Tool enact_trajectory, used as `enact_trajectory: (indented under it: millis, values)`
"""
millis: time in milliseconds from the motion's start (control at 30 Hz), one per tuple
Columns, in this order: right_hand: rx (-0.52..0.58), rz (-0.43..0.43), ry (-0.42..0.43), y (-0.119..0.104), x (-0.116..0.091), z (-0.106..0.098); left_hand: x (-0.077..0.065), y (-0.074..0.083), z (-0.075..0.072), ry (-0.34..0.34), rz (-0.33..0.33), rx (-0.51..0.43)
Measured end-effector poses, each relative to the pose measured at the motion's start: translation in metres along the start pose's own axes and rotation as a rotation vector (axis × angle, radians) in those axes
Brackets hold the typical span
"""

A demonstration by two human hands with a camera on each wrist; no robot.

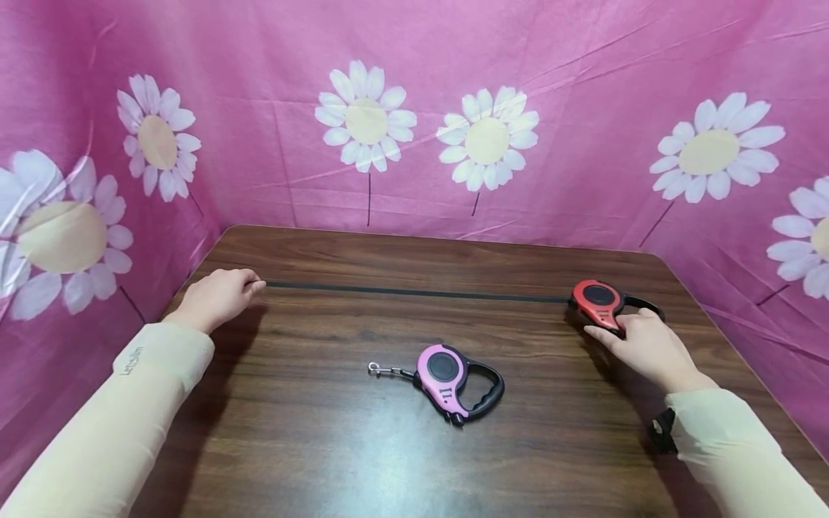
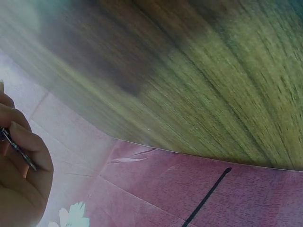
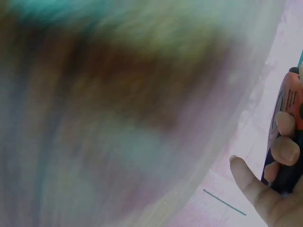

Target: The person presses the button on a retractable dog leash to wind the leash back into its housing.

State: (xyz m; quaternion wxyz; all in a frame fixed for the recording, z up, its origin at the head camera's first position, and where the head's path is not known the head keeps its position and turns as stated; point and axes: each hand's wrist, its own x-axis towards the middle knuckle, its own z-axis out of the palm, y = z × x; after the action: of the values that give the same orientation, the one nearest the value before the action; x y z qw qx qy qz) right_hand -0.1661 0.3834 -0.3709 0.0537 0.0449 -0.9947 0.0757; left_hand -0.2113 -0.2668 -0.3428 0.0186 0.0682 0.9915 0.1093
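Note:
A dark strap (image 1: pixel 414 292) runs taut across the far half of the table, pulled out of a red and black retractable dog leash (image 1: pixel 599 296). At the strap's far left end my left hand (image 1: pixel 220 295) pinches the tip; the left wrist view shows a thin metal clip (image 2: pixel 20 151) between its fingers. My right hand (image 1: pixel 654 349) grips the red leash by its black handle, fingers (image 3: pixel 285 150) wrapped round it and thumb extended. Between the hands, nearer me, a pink and black retractable leash (image 1: pixel 443 383) lies flat, its metal clip (image 1: pixel 373 369) pointing left.
The brown wood-grain table (image 1: pixel 311 446) ends at a rounded far edge. Pink cloth (image 1: pixel 272 86) printed with white daisies hangs round its back and sides. A black band (image 1: pixel 663 432) sits at the right wrist.

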Motion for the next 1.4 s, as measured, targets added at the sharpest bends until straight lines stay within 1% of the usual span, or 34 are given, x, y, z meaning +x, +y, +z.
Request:
enact_trajectory:
  millis: [233, 533, 800, 1100, 1300, 1400]
  values:
    - [0.051, 0.004, 0.061, 0.001, 0.003, -0.001, -0.002, 0.000, -0.002, -0.012, -0.022, 0.009]
    - [0.107, -0.017, 0.156, 0.001, -0.003, -0.005, -0.002, -0.001, -0.004, 0.021, -0.029, 0.006]
    - [0.097, -0.021, 0.141, -0.001, -0.004, -0.006, -0.003, 0.001, -0.003, 0.012, -0.023, 0.004]
    - [0.096, -0.068, 0.175, -0.005, -0.002, -0.004, 0.000, 0.010, 0.000, 0.017, -0.007, -0.014]
    - [0.078, -0.093, 0.179, -0.007, -0.001, -0.004, 0.000, 0.010, 0.001, 0.013, -0.009, -0.017]
    - [0.078, -0.091, 0.169, -0.009, 0.000, -0.003, 0.001, 0.011, 0.002, 0.006, -0.007, -0.018]
